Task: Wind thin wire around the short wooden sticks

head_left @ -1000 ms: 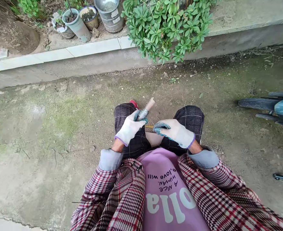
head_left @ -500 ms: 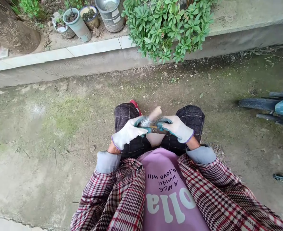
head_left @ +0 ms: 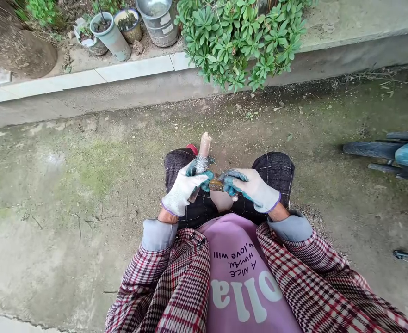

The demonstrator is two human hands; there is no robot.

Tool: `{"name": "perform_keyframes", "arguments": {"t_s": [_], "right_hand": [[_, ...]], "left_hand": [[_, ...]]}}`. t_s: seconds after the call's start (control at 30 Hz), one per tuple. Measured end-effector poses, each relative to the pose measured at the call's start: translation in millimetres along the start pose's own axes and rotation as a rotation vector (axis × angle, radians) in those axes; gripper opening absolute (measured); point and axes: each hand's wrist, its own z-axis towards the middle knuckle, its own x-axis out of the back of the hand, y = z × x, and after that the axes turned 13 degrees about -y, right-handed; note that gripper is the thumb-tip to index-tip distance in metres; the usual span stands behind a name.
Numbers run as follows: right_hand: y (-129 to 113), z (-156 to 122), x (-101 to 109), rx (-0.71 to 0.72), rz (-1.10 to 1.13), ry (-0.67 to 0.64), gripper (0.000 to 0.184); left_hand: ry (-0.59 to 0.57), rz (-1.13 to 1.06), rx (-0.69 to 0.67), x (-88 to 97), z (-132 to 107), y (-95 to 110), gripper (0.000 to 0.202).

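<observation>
I sit with both gloved hands over my lap. My left hand [head_left: 183, 189] is closed around a pale wooden stick [head_left: 204, 145] wound with thin silvery wire [head_left: 200, 164]; the stick points up and away from me. My right hand [head_left: 252, 188] is closed in a pinch on a small brownish piece [head_left: 216, 185] that lies between the two hands, and a thin strand of wire runs from the coil toward it. What that piece is I cannot make out. The gloves are white with blue-green fingertips.
Bare mossy concrete ground [head_left: 68, 185] surrounds me. A low kerb [head_left: 127, 69] runs across the back, with flower pots [head_left: 110, 30], a metal bucket [head_left: 158, 18] and a green leafy plant [head_left: 238, 41]. A wheel of a blue vehicle [head_left: 391, 150] stands at the right.
The stick in my left hand has swung from tilting right to standing nearly upright. My right hand has stayed close to the left, pinching the small piece.
</observation>
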Motion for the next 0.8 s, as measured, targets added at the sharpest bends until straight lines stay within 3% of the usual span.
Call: {"name": "perform_keyframes", "arguments": {"t_s": [0.13, 0.37, 0.63, 0.8], "right_hand": [[-11, 1, -3, 0.020, 0.055, -0.004, 0.029], [-17, 1, -9, 0.059, -0.049, 0.027, 0.023], [-9, 7, -10, 0.062, 0.482, 0.159, 0.041], [-7, 13, -11, 0.049, 0.588, 0.122, 0.046]], "left_hand": [[0.029, 0.002, -0.028, 0.3, -4, 0, 0.050], [0.066, -0.036, -0.094, 6.6, -2, -10, 0.047], [-0.019, -0.064, -0.100, 7.9, -6, -11, 0.050], [-0.054, -0.078, -0.121, 6.0, -9, -8, 0.053]]}}
